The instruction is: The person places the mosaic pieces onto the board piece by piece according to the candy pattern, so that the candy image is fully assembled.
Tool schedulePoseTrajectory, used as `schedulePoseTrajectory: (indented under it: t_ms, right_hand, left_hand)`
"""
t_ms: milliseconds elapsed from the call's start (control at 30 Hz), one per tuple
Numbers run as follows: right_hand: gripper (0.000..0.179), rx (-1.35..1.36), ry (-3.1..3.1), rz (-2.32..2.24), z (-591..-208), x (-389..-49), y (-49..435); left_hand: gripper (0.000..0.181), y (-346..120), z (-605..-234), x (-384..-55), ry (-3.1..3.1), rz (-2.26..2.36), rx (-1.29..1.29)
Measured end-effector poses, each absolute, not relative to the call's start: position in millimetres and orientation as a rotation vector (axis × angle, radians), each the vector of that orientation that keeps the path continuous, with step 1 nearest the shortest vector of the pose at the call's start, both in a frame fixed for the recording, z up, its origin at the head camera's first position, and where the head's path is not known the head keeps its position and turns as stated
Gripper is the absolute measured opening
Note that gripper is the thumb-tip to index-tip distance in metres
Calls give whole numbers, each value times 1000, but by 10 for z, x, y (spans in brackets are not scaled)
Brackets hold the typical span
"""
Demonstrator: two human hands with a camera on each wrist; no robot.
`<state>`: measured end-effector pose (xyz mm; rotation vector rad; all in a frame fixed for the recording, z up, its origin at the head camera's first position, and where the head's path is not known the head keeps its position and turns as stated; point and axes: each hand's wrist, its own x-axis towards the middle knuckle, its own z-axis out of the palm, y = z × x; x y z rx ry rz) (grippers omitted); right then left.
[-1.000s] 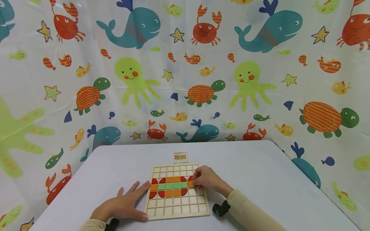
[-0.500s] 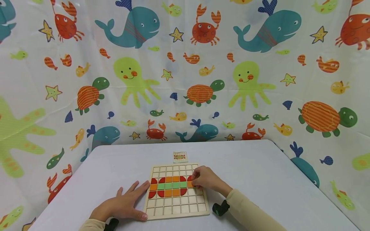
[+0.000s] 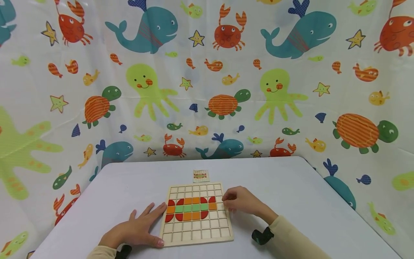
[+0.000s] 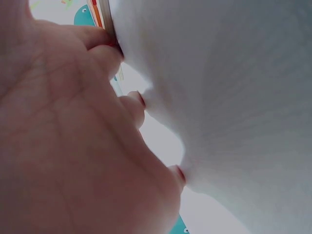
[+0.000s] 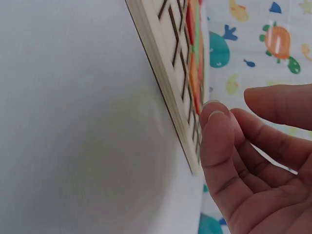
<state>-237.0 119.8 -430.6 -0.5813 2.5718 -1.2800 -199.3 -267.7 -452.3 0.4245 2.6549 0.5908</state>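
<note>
A square wooden grid board [image 3: 197, 235] lies on the white table, with red, orange and green tiles set in its upper middle rows. Green square tiles [image 3: 195, 207] form the central row. At the right end, an orange square tile [image 3: 212, 206] sits below a red tile [image 3: 211, 199]. My left hand [image 3: 137, 228] rests with spread fingers along the board's left edge, thumb at the lower corner. My right hand [image 3: 242, 201] hovers at the right edge, fingers loosely curled. In the right wrist view, nothing shows between the thumb [image 5: 217, 136] and fingers.
Beyond the board lies a small pattern card [image 3: 201, 176] with a fish-like design on a grid. A curtain [image 3: 194, 82] printed with sea animals hangs behind the table [image 3: 271, 176]. Dark wrist devices sit under both sleeves.
My right hand has let go of the orange tile and moved right, off the tile to the board's edge. My left hand stays at the left edge.
</note>
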Motion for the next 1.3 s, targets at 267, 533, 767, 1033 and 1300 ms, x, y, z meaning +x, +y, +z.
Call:
schedulePoseTrajectory:
  t_ms: [267, 533, 767, 1033, 1300]
  right_hand:
    - [15, -556, 2601, -1229, -4116, -2229, 1637]
    - [14, -664, 2630, -1019, -3978, -2037, 2100]
    - [12, -590, 2582, -955, -4017, -1909, 2390]
    - [23, -504, 2558, -782, -4527, -2054, 2788]
    - [27, -526, 2598, -817, -5073, -2363, 3035]
  left_hand:
    - [117, -2676, -4505, -1976, 2653, 597, 428]
    - [121, -2672, -4486, -1993, 2645, 630, 393]
    - [120, -2657, -4479, -1990, 2640, 636, 389]
    - [121, -2665, -4508, -1977, 2635, 642, 389]
    - [122, -2671, -4497, -1992, 2637, 644, 398]
